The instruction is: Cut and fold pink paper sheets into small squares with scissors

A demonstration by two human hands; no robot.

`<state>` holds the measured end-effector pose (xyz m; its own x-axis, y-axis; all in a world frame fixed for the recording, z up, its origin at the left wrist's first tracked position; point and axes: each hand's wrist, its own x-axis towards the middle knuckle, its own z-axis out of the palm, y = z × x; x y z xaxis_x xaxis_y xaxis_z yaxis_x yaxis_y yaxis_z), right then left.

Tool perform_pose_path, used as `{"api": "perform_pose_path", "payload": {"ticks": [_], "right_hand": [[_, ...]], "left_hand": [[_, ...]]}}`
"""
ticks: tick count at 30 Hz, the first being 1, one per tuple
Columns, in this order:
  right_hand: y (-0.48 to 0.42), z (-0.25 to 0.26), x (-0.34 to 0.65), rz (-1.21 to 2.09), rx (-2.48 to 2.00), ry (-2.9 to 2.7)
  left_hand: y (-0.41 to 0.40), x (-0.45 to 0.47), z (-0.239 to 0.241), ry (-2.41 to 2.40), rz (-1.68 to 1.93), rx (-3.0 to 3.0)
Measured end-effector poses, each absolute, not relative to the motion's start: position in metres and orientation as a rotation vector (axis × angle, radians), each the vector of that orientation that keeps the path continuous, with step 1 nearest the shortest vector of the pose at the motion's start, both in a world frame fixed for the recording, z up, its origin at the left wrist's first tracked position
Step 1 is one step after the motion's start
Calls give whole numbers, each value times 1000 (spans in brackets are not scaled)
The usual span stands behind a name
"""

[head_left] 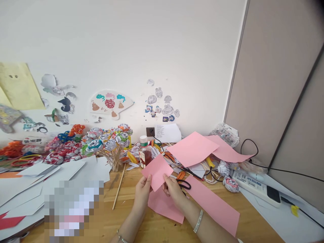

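Note:
My left hand [143, 193] and my right hand [172, 189] both pinch a small pink paper piece [157, 171], held up above the wooden table [131, 216]. The left fingers grip its lower left edge, the right fingers its lower right edge. Under my hands lies another pink sheet [165, 206]. A long pink strip [214, 205] lies just right of my right wrist. Scissors with orange and black handles [182, 180] rest on the table right behind my right hand.
Paper flowers on sticks [108, 141] and a small bottle [144, 156] stand at the back. Large pink sheets [193, 148] cover clutter at the back right. White papers [63, 172] lie left, a wooden stick [118, 186] beside them. A power strip [255, 186] sits right.

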<state>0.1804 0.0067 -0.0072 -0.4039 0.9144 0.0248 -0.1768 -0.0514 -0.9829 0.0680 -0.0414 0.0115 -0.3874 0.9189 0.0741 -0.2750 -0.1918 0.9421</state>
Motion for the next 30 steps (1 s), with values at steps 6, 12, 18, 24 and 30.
{"api": "perform_pose_path", "payload": {"ticks": [6,12,18,24,30], "right_hand": [[13,-6,186,1486,-840,-1325],[14,-5,192,1405,-815,-1303],[17,1,199,1349,-811,-1320],[17,8,205,1306,-758,-1404],[17,6,203,1314,-731,-1433]], "left_hand": [[-42,67,13,1112,1705,831],[-42,67,13,1087,1700,796],[-44,67,17,1070,1684,745],[-42,63,19,1074,1676,635],[-41,49,23,1093,1752,594]]}}
